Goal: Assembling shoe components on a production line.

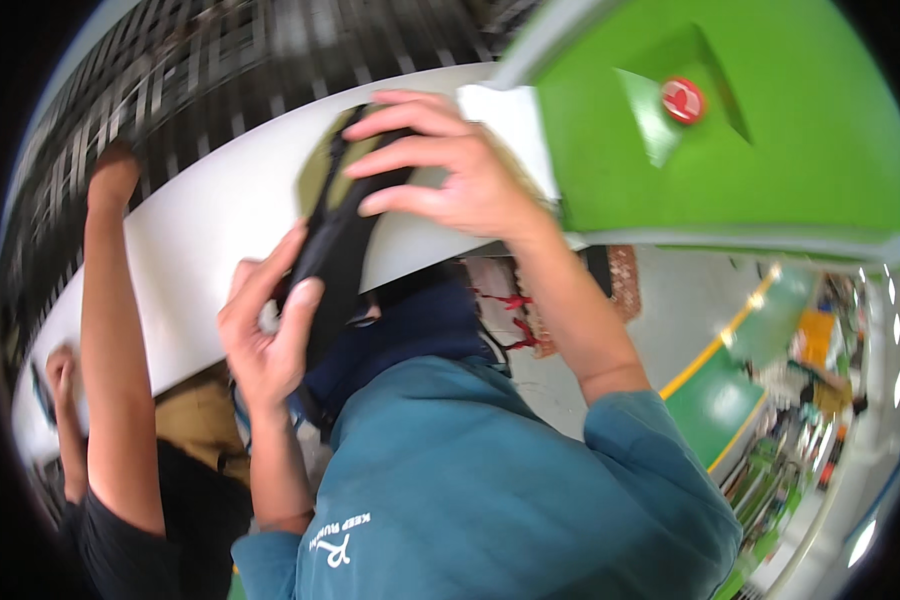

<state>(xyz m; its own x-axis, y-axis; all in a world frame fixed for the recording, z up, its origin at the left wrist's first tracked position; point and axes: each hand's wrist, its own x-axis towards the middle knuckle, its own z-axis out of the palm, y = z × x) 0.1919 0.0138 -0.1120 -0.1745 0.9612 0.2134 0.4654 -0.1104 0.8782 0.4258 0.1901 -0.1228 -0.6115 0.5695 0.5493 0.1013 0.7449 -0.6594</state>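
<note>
A soft fabric piece [345, 245], black with olive-green parts, is held tilted over the white worktop; it looks like a bag or pouch, but blur hides its exact kind. My left hand [270, 325] grips its near lower end, the thumb on one side and the fingers on the other. Over its far upper end, my right hand [455, 165] curves its fingers, with the fingertips on the black strip. An olive-green part [320, 165] shows beyond the strip. The underside is hidden.
A green machine housing [610, 180] with a red button [684, 101] borders the white worktop [185, 250] on the right. Dark metal bars [240, 60] run along the far side. At left, a co-worker's arm [120, 350] reaches across. An orange-brown lattice crate [625, 283] stands below.
</note>
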